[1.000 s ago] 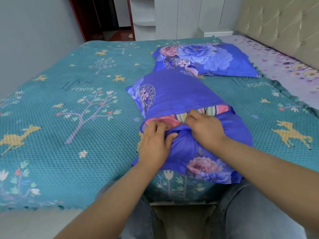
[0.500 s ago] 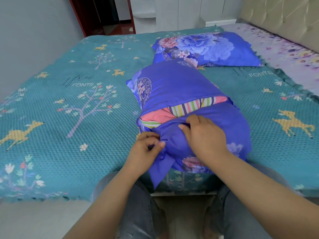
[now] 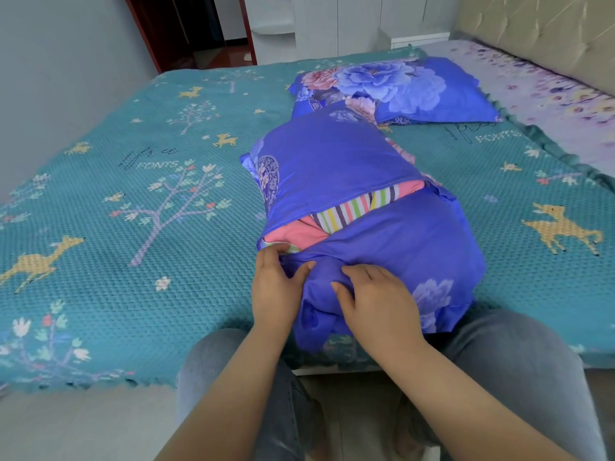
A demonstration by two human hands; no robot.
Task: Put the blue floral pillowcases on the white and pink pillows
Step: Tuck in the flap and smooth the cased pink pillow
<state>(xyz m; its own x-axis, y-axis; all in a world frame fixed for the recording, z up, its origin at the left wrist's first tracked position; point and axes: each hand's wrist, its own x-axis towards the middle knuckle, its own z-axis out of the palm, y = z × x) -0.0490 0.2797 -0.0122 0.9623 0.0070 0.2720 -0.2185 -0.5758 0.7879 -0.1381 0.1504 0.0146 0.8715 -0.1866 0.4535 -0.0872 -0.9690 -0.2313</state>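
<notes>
A blue floral pillowcase covers most of a pillow lying lengthwise at the bed's near edge. A strip of the pink and striped pillow shows through the case's opening. The near flap of the pillowcase is bunched over the pillow's end. My left hand pinches the flap's left edge by the exposed pillow corner. My right hand presses and grips the bunched blue fabric beside it. A second pillow in a blue floral pillowcase lies flat farther back.
The bed has a teal bedspread with deer and trees. A purple floral sheet and a padded headboard are at the right. My knees in jeans touch the bed edge. A doorway is at the back left.
My left hand moved up to the flap's left edge at the pillow corner. My right hand slid down and toward me over the bunched fabric. More striped pillow shows than one second ago.
</notes>
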